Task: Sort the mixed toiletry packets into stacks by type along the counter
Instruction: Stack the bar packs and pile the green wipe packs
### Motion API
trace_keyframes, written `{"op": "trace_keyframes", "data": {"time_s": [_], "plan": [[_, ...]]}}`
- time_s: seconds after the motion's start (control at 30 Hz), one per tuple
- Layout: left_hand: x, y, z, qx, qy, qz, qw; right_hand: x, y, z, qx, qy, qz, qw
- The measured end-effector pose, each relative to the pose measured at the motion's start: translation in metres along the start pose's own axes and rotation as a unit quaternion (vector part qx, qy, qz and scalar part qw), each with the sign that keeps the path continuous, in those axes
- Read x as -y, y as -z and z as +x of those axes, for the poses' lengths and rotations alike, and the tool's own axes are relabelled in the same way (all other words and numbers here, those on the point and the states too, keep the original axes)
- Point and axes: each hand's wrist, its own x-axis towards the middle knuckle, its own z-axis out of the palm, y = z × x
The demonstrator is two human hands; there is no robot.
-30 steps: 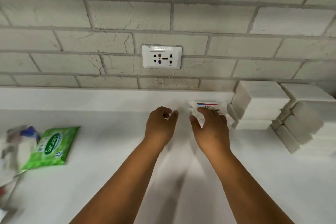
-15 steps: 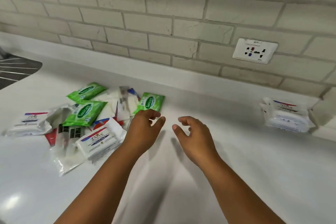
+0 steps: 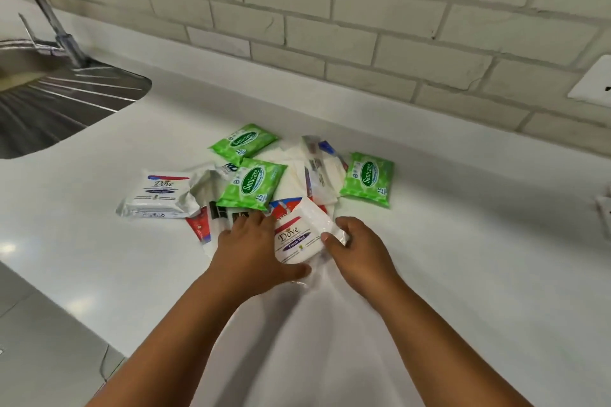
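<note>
A mixed pile of packets lies mid-counter. At its near edge is a white Dove packet [image 3: 299, 236], gripped from both sides by my left hand [image 3: 253, 253] and my right hand [image 3: 358, 249]. A second white Dove packet [image 3: 158, 195] lies flat at the pile's left. Three green Sanicare packets show: one at the back [image 3: 243, 141], one in the middle [image 3: 253, 184], one at the right [image 3: 368, 178]. Red-and-white sachets [image 3: 198, 225] and clear white packets [image 3: 319, 168] lie under and between them, partly hidden.
A steel sink drainboard [image 3: 62, 102] and tap [image 3: 49, 16] sit at the far left. The white counter [image 3: 463, 258] runs right to a packet edge [image 3: 605, 211] at the frame border. A wall socket [image 3: 593, 82] is on the tiled wall. The counter's front edge drops off at lower left.
My view swung left from the sorted stacks to the mixed pile. Both hands, empty half a second ago, have reached the pile and closed on the near Dove packet.
</note>
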Motion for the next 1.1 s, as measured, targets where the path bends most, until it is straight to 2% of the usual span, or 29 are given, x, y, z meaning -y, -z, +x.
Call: {"op": "trace_keyframes", "data": {"time_s": [0.23,0.43,0.63,0.77,0.9,1.03,1.1], "plan": [[0.018,0.0,0.012,-0.024,-0.102,-0.029,0.994,0.003,-0.012,0.01,0.008,-0.045,0.105,0.993],[0.014,0.004,0.029,-0.039,-0.226,-0.118,0.966,-0.002,0.005,0.001,0.024,-0.08,0.282,0.956],[-0.045,0.004,0.048,-0.007,-0.293,-0.202,0.934,-0.027,0.049,-0.009,-0.067,-0.105,0.384,0.915],[-0.105,-0.002,0.054,0.032,-0.248,-0.327,0.911,-0.057,0.089,-0.015,-0.156,-0.123,0.425,0.883],[-0.168,-0.009,0.055,0.105,-0.134,-0.514,0.841,-0.09,0.133,-0.023,-0.22,-0.133,0.449,0.856],[-0.228,-0.025,0.06,0.156,-0.082,-0.57,0.803,-0.123,0.176,-0.034,-0.264,-0.143,0.455,0.839],[-0.26,-0.031,0.06,0.18,-0.093,-0.56,0.804,-0.141,0.198,-0.038,-0.281,-0.147,0.454,0.833]]}}
